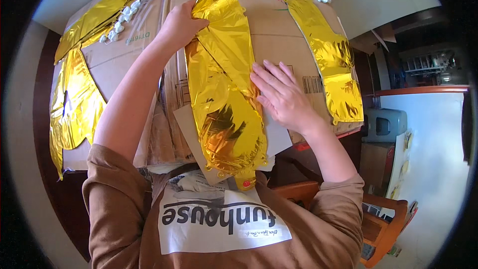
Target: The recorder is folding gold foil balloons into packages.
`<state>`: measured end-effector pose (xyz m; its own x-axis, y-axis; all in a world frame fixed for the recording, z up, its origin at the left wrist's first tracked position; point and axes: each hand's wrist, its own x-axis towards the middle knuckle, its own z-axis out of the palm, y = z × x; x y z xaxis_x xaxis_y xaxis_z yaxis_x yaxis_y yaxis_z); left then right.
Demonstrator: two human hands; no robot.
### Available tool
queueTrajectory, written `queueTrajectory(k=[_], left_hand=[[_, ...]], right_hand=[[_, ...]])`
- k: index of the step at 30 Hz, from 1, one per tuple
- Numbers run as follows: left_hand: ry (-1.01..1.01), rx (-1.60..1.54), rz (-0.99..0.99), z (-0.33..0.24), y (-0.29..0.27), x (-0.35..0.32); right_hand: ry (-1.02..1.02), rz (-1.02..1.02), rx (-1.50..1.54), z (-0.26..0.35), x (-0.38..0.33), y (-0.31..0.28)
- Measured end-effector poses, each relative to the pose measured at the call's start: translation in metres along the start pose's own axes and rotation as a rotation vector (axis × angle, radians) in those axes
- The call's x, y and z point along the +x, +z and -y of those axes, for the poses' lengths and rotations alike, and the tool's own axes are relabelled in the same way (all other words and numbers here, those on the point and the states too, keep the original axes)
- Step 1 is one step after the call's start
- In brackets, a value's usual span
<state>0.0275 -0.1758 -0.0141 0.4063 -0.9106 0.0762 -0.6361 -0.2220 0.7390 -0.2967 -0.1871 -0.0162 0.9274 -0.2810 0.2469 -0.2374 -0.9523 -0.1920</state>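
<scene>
A long, flat gold foil balloon (224, 65) lies lengthwise before me, its lower end near my shirt. Creases run diagonally across its middle. My left hand (184, 26) is closed on its upper left edge, the thumb over the foil and the other fingers partly hidden. Against the right edge, my right hand (284, 97) lies flat with fingers stretched out, the fingertips touching or almost touching the foil. Small tabs stick out around the balloon's rim, and a red mark shows on the tail at each end.
Flattened brown cardboard (127, 74) covers the work surface. More gold foil pieces lie at the left (77, 104), upper left (107, 17) and right (331, 57). White crumpled bits (118, 26) rest by the upper-left foil. A wooden chair (388, 229) stands lower right, below a grey plastic stool (383, 123).
</scene>
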Motion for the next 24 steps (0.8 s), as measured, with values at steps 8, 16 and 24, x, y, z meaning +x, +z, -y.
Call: queueTrajectory(k=[8,16,24], left_hand=[[-0.010,0.067,-0.023,-0.004,0.000,-0.004],[0.027,0.045,-0.069,0.002,0.004,-0.004],[0.043,-0.124,-0.018,0.002,-0.004,-0.009]], right_hand=[[-0.100,0.077,-0.079,0.025,-0.023,-0.014],[-0.139,0.130,0.021,0.046,-0.050,-0.022],[-0.014,0.016,0.319,0.028,-0.034,-0.020]])
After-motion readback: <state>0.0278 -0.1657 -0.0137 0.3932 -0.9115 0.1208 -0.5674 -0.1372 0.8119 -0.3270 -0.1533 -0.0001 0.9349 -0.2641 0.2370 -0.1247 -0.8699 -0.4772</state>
